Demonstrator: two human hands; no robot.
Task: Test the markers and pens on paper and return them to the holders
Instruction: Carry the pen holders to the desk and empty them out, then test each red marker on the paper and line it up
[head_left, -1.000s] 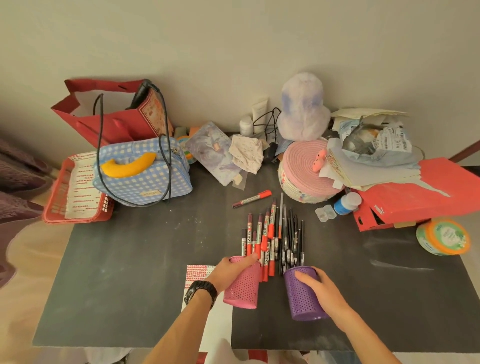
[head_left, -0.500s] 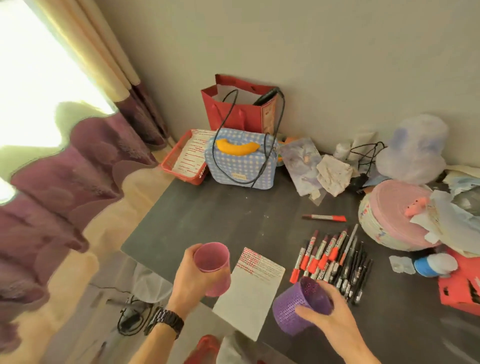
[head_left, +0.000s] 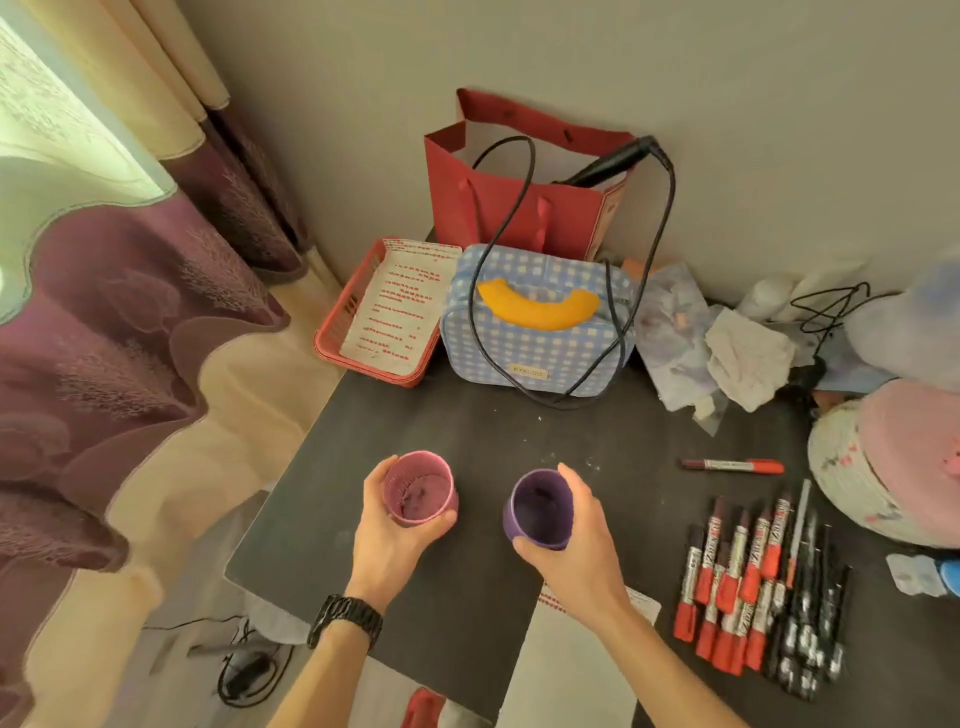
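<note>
My left hand (head_left: 392, 540) grips an upright pink mesh holder (head_left: 418, 488) near the dark table's left side. My right hand (head_left: 576, 545) grips a purple mesh holder (head_left: 537, 517) just to its right. Both holders look empty inside. A pile of red-capped markers (head_left: 732, 577) and thin black pens (head_left: 815, 618) lies on the table at the right. One red marker (head_left: 732, 466) lies apart, farther back. A white sheet of paper (head_left: 576, 654) sits at the table's front edge, partly under my right forearm.
A blue checked bag (head_left: 537, 322) with a yellow handle, a red paper bag (head_left: 524, 208) and a red tray (head_left: 379, 317) stand at the back. A pink-lidded woven basket (head_left: 893, 462) and clutter crowd the right. The table (head_left: 467, 431) ends at left; curtains (head_left: 104, 312) hang beyond.
Both hands lifted the holders away from the pen pile and carried them left to the table's left part, now upright side by side. The view has swung left.
</note>
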